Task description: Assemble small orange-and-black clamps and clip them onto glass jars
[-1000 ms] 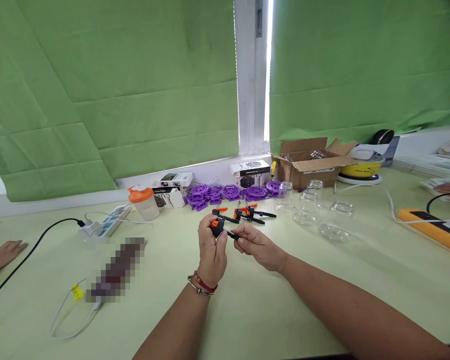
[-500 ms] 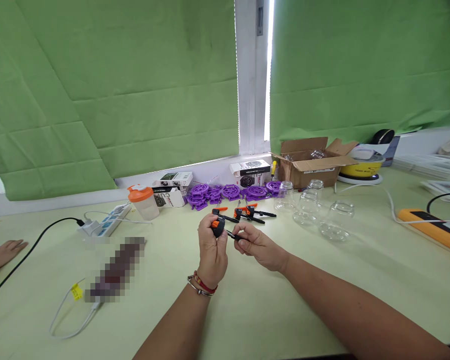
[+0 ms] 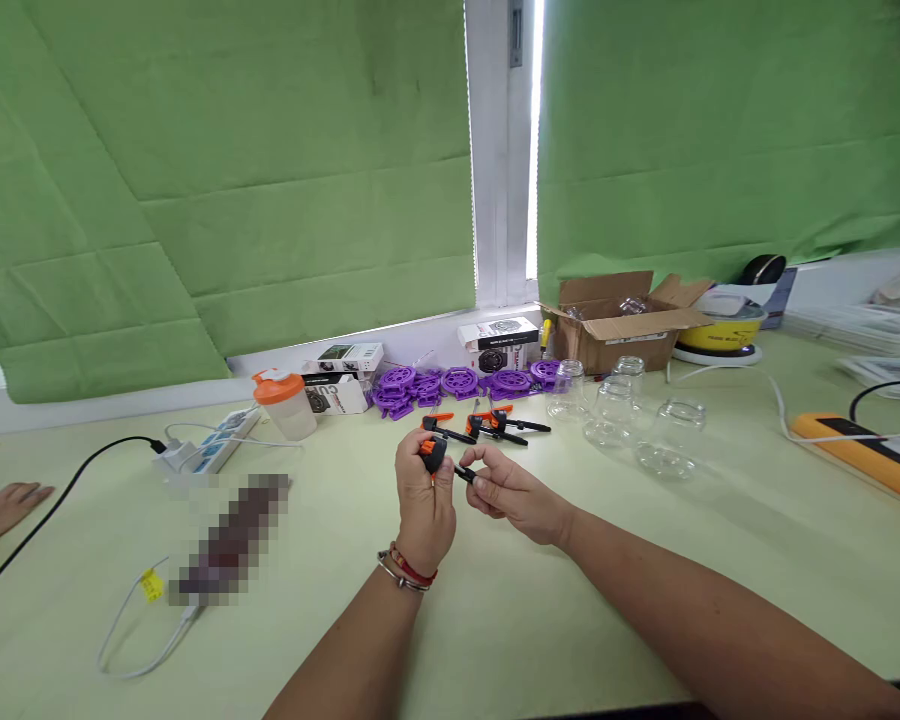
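Note:
My left hand (image 3: 424,495) is closed around a round black-and-orange part (image 3: 433,455) with a short rod sticking out to the right. The fingers of my right hand (image 3: 511,492) pinch the black end piece (image 3: 466,474) on that rod. Both hands are held above the table, close together. Just beyond them lie similar black-and-orange pieces (image 3: 487,428) with orange levers and black arms. What kind of device they are, I cannot tell.
Purple wheel-shaped plastic parts (image 3: 459,382) and small boxes (image 3: 499,345) line the wall. Clear jars (image 3: 671,440) and an open carton (image 3: 622,345) stand at right. An orange-lidded shaker (image 3: 285,405), a power strip (image 3: 225,440) and another person's hand (image 3: 7,510) are at left.
The black end piece under my right fingers is turned slightly, with more of it showing. Both hands keep their grip and stay nearly in place. The camera view has shifted slightly.

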{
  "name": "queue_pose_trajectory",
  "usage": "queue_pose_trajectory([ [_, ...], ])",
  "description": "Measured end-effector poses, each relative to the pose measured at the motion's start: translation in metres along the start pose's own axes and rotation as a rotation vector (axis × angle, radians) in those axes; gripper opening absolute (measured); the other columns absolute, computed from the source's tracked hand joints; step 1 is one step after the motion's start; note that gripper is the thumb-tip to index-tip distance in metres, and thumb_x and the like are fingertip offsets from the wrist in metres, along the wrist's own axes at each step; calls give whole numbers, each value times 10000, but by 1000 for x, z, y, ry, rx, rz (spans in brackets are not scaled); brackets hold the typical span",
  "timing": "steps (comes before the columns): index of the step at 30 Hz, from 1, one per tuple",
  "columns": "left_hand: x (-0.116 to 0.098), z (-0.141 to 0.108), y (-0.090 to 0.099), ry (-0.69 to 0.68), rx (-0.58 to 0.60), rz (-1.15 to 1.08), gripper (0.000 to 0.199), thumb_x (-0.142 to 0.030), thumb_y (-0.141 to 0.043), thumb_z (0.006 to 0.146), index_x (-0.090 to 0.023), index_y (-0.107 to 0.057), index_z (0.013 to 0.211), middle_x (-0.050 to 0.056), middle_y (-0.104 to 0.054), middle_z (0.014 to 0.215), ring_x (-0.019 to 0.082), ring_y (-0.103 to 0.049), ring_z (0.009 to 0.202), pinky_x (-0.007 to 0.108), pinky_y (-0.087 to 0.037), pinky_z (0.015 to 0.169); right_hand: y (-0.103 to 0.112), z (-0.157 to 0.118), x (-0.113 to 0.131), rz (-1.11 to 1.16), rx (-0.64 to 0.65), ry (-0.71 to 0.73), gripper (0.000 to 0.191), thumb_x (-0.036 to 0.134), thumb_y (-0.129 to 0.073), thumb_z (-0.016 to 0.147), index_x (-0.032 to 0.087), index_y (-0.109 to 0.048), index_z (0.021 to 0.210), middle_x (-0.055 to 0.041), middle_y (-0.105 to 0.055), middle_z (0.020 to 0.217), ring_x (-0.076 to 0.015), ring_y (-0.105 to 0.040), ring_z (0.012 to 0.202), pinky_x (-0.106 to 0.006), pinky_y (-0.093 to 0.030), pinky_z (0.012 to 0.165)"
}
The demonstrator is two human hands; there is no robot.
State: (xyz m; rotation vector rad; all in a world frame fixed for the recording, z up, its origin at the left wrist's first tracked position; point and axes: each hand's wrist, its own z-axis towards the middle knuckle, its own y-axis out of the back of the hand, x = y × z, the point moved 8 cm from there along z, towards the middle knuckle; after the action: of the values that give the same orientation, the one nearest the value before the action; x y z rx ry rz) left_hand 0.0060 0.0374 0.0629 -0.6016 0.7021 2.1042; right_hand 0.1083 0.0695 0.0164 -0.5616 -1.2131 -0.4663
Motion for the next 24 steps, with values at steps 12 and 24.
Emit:
queue_pose_trajectory([
  [12,22,-2,5,107,-66,133,288,-323,-472,885,-211,-458,1149,86,-558,1078,208,-554,976,360,-444,833,4,0,-9,62,-86,-65,322,471,-537,857,238,-419,1044,66,-435,571,-86,-283,514,-224,-148,471],
  [24,16,-3,8,21,-109,170,312,-263,-479,883,-202,-436,1186,114,-546,1182,221,-539,1107,388,-446,908,9,1,-5,38,-93,-28,326,452,-586,829,209,-458,1005,70,-417,567,-86,-330,528,-233,-165,484],
])
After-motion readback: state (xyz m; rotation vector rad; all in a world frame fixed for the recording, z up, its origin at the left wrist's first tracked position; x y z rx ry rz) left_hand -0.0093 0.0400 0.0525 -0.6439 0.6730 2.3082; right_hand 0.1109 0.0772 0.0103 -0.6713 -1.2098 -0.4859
